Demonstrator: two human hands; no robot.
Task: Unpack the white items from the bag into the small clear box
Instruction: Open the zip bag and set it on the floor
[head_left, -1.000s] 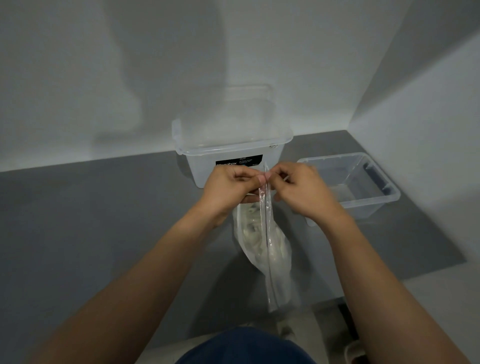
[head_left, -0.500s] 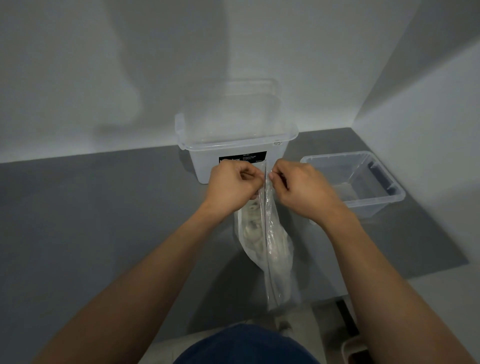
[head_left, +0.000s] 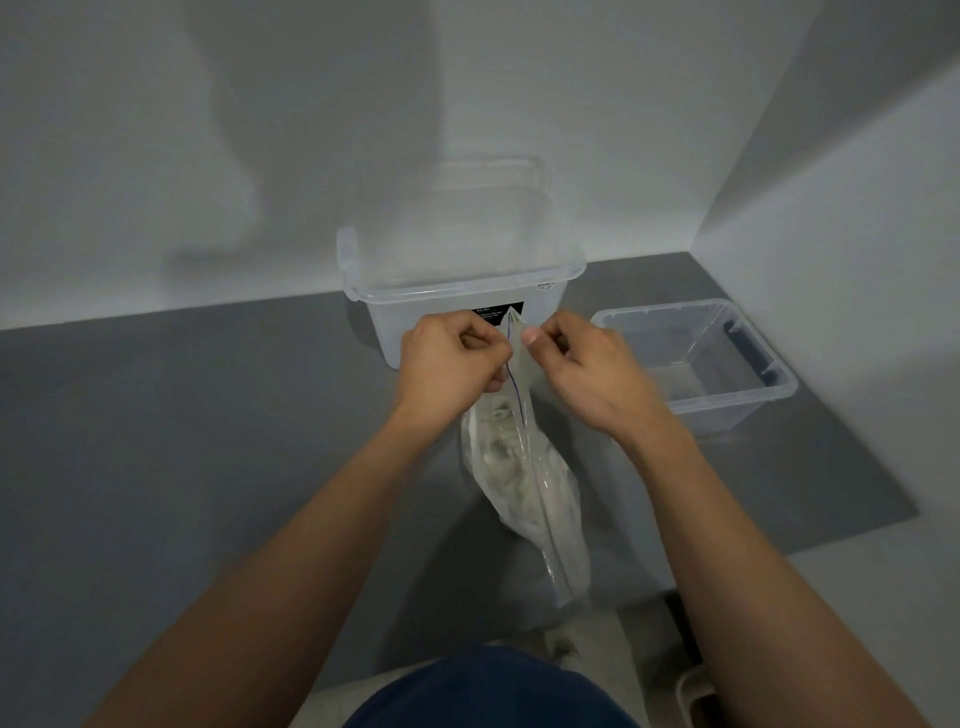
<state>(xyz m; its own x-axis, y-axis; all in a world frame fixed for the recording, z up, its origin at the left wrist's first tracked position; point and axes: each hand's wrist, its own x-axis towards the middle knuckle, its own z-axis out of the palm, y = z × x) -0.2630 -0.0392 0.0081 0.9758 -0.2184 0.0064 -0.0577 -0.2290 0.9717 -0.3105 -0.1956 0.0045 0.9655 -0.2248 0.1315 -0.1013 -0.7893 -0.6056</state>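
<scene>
left hand (head_left: 447, 369) and right hand (head_left: 587, 374): both bare. left forearm (head_left: 291, 530) and right forearm (head_left: 743, 545) are bare too, uncovered right down to the bottom frame edge. Knuckle ridges show on both hands. thumbnail (head_left: 530, 339) on the right hand is short and pale. Bottom centre: dark navy garment (head_left: 488, 696), smooth fabric with a rounded outline; top or shorts, can't tell. Just past it is a pale beige shape (head_left: 566, 644), maybe footwear, too blurred to call. Wide-angle lens stretches both forearms thick near the frame edge. Dim light, so fine detail is lost.
</scene>
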